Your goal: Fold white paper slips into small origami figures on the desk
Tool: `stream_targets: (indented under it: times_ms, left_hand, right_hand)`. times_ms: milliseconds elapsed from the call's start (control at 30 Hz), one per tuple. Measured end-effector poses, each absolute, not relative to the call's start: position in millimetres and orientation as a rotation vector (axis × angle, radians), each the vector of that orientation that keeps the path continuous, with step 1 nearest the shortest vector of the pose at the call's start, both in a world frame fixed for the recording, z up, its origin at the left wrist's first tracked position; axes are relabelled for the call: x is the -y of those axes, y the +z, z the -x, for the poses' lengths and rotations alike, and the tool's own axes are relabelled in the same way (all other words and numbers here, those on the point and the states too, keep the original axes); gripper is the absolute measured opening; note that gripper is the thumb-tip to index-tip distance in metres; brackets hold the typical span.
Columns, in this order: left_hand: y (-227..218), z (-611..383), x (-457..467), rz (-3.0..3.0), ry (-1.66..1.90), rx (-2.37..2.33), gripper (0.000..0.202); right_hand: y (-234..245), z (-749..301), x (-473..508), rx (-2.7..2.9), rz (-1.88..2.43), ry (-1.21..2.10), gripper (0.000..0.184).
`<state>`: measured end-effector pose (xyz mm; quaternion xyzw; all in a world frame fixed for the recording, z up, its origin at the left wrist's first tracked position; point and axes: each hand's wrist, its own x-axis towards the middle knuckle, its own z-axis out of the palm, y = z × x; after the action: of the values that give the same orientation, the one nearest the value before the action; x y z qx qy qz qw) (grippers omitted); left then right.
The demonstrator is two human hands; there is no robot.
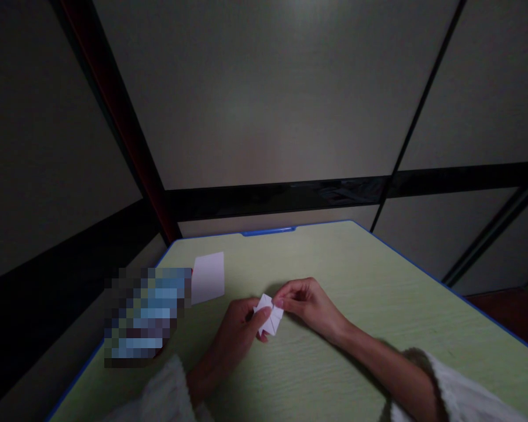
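Observation:
A small folded white paper piece [268, 316] is held just above the pale green table [361, 281]. My left hand [235, 334] grips its lower left side with curled fingers. My right hand [305, 302] pinches its upper right corner between thumb and fingertips. Both wrists come out of white fuzzy sleeves at the bottom of the view. The paper shows several creases and pointed flaps.
A flat white sheet of paper [208, 277] lies on the table to the left of my hands. A blurred-out object [145, 313] sits at the table's left edge. The table has a blue rim [268, 231]; grey wall panels stand behind it.

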<state>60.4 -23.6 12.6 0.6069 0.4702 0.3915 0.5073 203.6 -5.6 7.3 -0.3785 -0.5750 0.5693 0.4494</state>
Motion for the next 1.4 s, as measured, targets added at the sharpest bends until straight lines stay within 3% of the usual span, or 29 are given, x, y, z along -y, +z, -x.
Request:
stream_targets:
  times_ms: [500,1400]
  left_hand:
    - [17.2,-64.4,27.3,-1.420,0.951,-1.257,0.012]
    - [14.9,-60.6,25.8,-1.557,0.897,-1.273,0.025]
  right_hand:
    - [9.1,-201.6,12.8,1.574,1.016,1.193,0.015]
    - [8.4,-201.8,7.2,1.422,0.979,1.438,0.007]
